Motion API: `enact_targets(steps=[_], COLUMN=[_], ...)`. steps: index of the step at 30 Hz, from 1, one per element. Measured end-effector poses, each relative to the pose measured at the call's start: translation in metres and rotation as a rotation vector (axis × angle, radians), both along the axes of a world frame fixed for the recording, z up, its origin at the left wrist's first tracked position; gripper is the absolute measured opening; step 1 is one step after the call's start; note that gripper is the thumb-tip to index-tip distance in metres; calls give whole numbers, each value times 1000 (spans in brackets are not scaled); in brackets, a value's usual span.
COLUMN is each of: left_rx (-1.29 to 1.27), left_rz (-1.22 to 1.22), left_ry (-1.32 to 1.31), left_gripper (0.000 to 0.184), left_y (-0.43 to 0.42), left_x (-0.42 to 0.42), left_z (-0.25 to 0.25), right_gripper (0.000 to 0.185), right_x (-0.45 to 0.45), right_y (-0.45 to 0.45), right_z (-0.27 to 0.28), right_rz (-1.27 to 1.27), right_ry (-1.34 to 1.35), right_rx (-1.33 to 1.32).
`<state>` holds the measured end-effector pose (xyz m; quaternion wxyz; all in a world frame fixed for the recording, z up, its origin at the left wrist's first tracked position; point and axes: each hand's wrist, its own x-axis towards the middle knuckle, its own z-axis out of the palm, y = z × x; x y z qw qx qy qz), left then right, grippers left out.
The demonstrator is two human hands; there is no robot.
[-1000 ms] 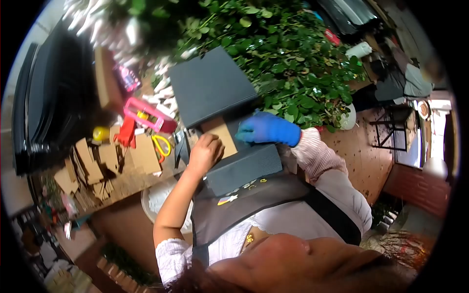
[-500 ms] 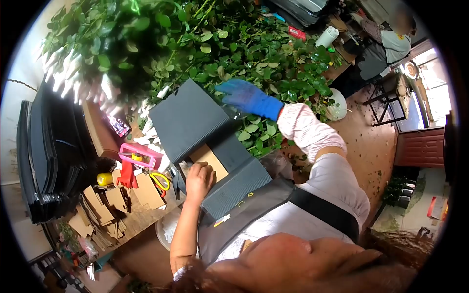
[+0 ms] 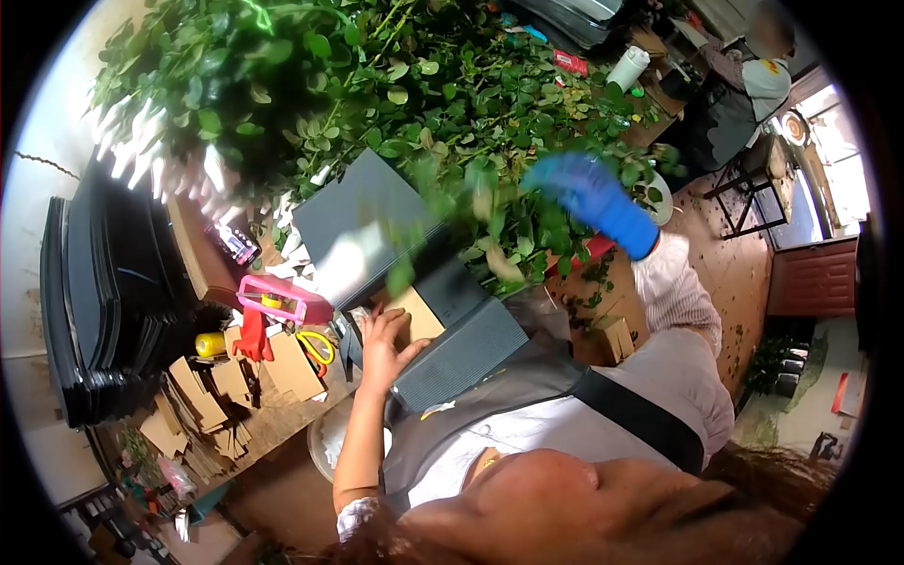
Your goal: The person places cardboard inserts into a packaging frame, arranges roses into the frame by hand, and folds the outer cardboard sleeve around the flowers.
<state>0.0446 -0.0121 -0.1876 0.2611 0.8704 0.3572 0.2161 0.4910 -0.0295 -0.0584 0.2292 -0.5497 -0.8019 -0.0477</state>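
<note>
My left hand, bare with fingers spread, lies on a tan cardboard piece inside a dark grey corrugated wrap. The wrap lies unfolded against my apron, its ribbed front flap nearest me. My right hand, in a blue glove, is raised to the right over the leaves with its fingers curled. From it a rose stem stretches left over the wrap, its leaves blurred by motion. The rose's white-covered head is a smear above the wrap's back panel.
A big heap of leafy rose stems with white-sleeved heads fills the far side. To the left are stacked black sheets, a pink tape dispenser, yellow-handled scissors and cardboard pieces. A co-worker sits at back right.
My right hand has moved right and slightly down, and a blurred rose now trails from it across the wrap. My left hand stays on the cardboard, its fingers now more spread.
</note>
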Motion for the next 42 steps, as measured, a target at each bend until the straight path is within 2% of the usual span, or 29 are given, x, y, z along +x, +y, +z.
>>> enact_targets(steps=[1, 3, 4, 5, 7, 8, 9, 10, 12, 14, 16, 18, 19, 20, 22, 23, 25, 26, 29, 32, 35, 36, 39, 40, 42], left_rx=[-413, -404, -341, -307, -106, -199, -218, -237, -247, -222, -293, -323, -319, -340, -327, -344, -337, -329, -321, -307, -356, -338, -296, -284, -324], left_rz=[93, 176, 132, 112, -42, -17, -17, -18, -27, -49, -66, -75, -75, -81, -95, -96, -109, -114, -112, -101, -84, -92, -105, -111, -93], left_ry=[-79, -182, -121, -137, -43, -85, -64, -44, -6, 36, 46, 64, 76, 71, 97, 90, 106, 111, 110, 98, 91, 110, 130, 142, 131], left_gripper=[64, 80, 90, 70, 47, 31, 31, 31, 30, 28, 29, 31, 31, 32, 32, 33, 32, 31, 30, 29, 29, 29, 29, 29, 29], left_y=[-4, -4, -2, -1, 3, 0, 0, 1, 0, 1, 4, 6, 7, 7, 10, 8, 8, 10, 9, 9, 7, 8, 8, 9, 7], left_x=[-1, -6, -6, -2, -9, -10, -10, -9, -7, -5, -2, -1, -1, -2, -4, -4, -4, -4, -4, -3, -2, -3, 0, -2, -3], left_z=[0, -14, -8, -2, -14, -19, -15, -11, -7, -5, 4, 6, 4, 3, 2, 2, 3, 3, 2, 2, 8, 7, 5, 6, 6], right_gripper=[36, 32, 33, 35, 36, 34, 33, 28, 24, 24, 25, 25, 26, 23, 18, 15, 13, 12, 15, 23, 29, 31, 29, 26, 24], right_x=[-4, -2, -7, -11, -19, -19, -23, -32, -43, -60, -67, -80, -88, -90, -92, -86, -56, -45, -1, -1, -10, -31, -61, -79, -89], right_y=[-11, -31, -34, -38, -32, -24, -11, 12, 53, 92, 139, 161, 168, 174, 181, 180, 165, 159, 146, 128, 122, 124, 136, 139, 153], right_z=[-28, -80, -92, -103, -98, -93, -79, -56, -41, -49, -111, -160, -162, -163, -127, -108, -98, -95, -97, -96, -122, -99, -99, -100, -124], right_rz=[89, 123, 98, 73, 53, 56, 57, 1, -157, -199, -71, -104, -118, -140, -176, -118, -2, -22, -74, -30, -85, -133, -31, -117, -90], right_ry=[50, -105, -215, -328, -462, -481, -502, -591, -559, -393, -201, -417, -522, -482, -410, -453, -189, -163, -259, -293, -625, -577, -365, -487, -582], right_rx=[-121, -396, -484, -570, -719, -785, -851, -1046, -939, -587, -203, -148, -116, -200, -372, -325, -122, -94, -188, -223, -554, -642, -339, -435, -585])
